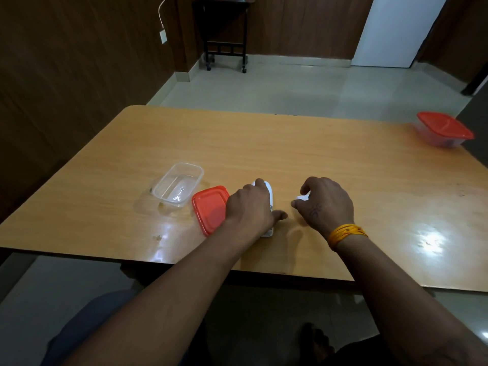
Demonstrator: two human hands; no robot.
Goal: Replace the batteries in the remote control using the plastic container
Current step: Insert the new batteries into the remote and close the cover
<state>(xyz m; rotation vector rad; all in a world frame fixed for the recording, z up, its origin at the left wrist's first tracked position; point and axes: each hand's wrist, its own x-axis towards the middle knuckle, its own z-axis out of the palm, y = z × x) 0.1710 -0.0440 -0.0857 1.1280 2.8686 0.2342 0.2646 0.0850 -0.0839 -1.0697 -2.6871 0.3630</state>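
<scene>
Bench (264,143), wood, tiled floor beyond. Remote (270,192) at 6 o'clock, your left hand (249,204) gripping it; your right hand (326,202) fingers pinch a small white piece (303,198). Open container (177,184), 9 o'clock.

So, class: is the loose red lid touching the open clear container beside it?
Apart. The head view shows a strip of bare table between the red lid and the clear container.

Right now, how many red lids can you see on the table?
2. One red lid lies loose beside the open clear container, near the left hand. The other lid sits on a container at the table's far right corner.
</scene>
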